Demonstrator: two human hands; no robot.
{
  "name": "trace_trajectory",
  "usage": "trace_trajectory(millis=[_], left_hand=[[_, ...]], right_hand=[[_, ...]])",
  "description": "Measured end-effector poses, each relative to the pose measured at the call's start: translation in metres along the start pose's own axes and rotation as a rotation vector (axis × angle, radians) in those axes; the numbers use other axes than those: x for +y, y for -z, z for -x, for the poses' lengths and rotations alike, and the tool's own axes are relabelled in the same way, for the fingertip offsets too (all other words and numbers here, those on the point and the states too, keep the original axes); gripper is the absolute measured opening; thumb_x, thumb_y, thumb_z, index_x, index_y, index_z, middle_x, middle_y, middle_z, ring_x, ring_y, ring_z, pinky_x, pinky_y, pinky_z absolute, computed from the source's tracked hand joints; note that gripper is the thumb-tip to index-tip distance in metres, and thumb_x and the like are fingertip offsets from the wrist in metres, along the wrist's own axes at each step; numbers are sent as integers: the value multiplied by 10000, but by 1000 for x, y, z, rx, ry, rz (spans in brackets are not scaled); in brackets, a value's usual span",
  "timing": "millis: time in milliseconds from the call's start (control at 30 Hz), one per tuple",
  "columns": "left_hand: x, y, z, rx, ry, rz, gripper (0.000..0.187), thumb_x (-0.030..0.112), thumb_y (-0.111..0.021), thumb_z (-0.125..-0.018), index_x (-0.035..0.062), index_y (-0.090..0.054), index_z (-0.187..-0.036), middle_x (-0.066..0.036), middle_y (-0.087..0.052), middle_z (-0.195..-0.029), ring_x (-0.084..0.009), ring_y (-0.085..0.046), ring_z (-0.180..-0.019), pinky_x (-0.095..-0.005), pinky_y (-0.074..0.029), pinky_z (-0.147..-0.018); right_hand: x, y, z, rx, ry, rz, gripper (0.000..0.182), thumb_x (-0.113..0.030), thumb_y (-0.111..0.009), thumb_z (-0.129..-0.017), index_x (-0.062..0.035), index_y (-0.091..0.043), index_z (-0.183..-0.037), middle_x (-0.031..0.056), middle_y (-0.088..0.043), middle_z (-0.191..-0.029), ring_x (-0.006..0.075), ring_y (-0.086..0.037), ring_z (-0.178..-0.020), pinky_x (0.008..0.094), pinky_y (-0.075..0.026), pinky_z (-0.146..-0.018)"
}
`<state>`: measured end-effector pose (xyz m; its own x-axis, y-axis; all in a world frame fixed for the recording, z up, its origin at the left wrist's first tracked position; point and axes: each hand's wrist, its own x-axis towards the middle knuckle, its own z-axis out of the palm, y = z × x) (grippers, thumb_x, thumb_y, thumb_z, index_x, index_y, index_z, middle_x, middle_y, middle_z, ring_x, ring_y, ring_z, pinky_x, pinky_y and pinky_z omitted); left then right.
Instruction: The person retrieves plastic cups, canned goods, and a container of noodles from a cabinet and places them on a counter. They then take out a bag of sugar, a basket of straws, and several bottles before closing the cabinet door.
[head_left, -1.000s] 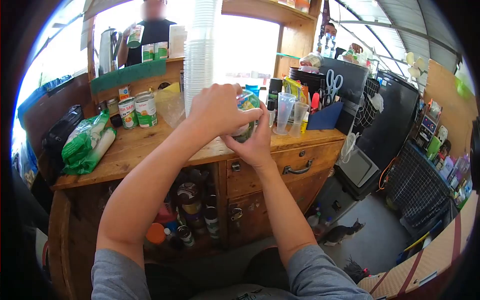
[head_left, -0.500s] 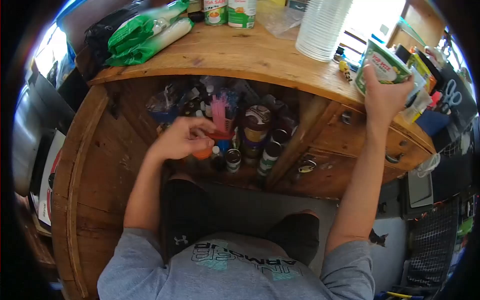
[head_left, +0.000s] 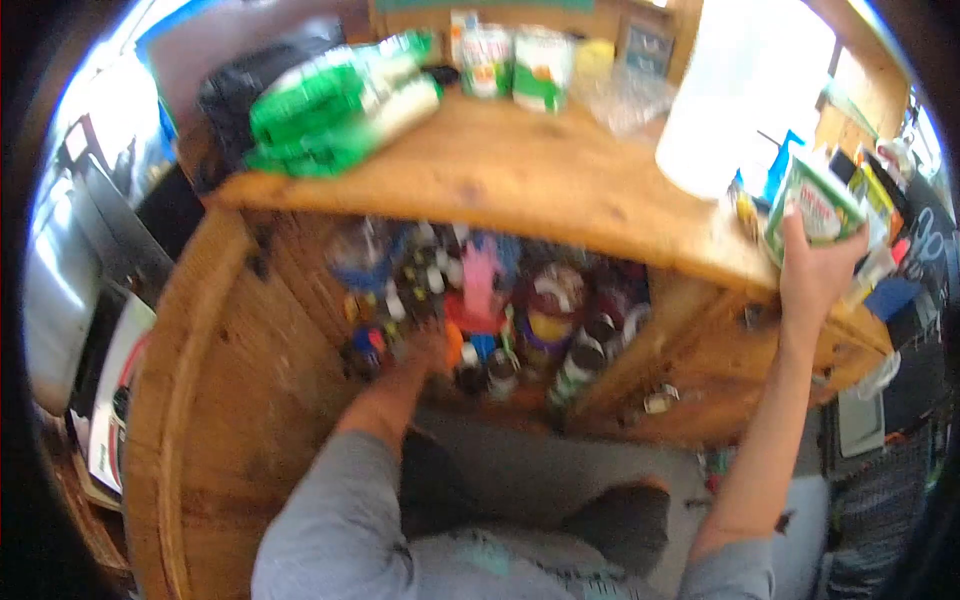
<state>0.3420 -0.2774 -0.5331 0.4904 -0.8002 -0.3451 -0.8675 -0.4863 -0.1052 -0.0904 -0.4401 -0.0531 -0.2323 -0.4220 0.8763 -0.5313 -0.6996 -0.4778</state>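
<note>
My right hand (head_left: 812, 275) is closed around a green-and-white printed tub (head_left: 820, 212), its thumb across the near face. The tub is tilted at the counter's right end. My left hand (head_left: 425, 350) reaches low into the open cupboard, smeared by motion, its fingers not distinct. Right beside it is an orange item (head_left: 453, 345). A red container (head_left: 475, 318) with pink straws (head_left: 480, 275) stands just behind. Close by are a jar (head_left: 555, 305) with a brown and yellow label and several small bottles and dark-lidded cans (head_left: 582, 360).
On the wooden counter (head_left: 520, 165) are green-and-white packs (head_left: 320, 115), two cans (head_left: 542, 70), a clear bag (head_left: 630, 98) and a tall stack of clear cups (head_left: 705, 125). The cupboard door (head_left: 230, 400) stands open at left. Drawers (head_left: 690, 370) are at right, scissors (head_left: 925, 232) beyond.
My left hand has moved down and deeper into the cupboard, among the bottles. My right hand still holds the tub. The whole view has shifted and blurred.
</note>
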Motion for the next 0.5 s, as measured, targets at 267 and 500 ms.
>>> trace_trajectory(millis=[267, 500], left_hand=[[15, 36, 24, 6, 15, 2, 1297, 582, -902, -588, 36, -229, -1554, -180, -329, -1533, -437, -362, -1389, -533, -361, -1145], [11, 43, 29, -5, 2, 76, 1268, 518, -926, -580, 42, -263, -1550, -129, -346, -1557, -415, -411, -1380, -545, -461, -1035]], right_hand=[[1, -2, 6, -34, -29, -72, 907, -194, -804, -818, 111, -274, -1488, 224, -502, -1376, 256, -567, -1202, 356, -457, -1031], [-7, -1, 6, -68, -53, -68, 929, -199, -809, -827, 106, -250, -1504, 233, -479, -1399, 267, -522, -1261, 361, -433, -1060]])
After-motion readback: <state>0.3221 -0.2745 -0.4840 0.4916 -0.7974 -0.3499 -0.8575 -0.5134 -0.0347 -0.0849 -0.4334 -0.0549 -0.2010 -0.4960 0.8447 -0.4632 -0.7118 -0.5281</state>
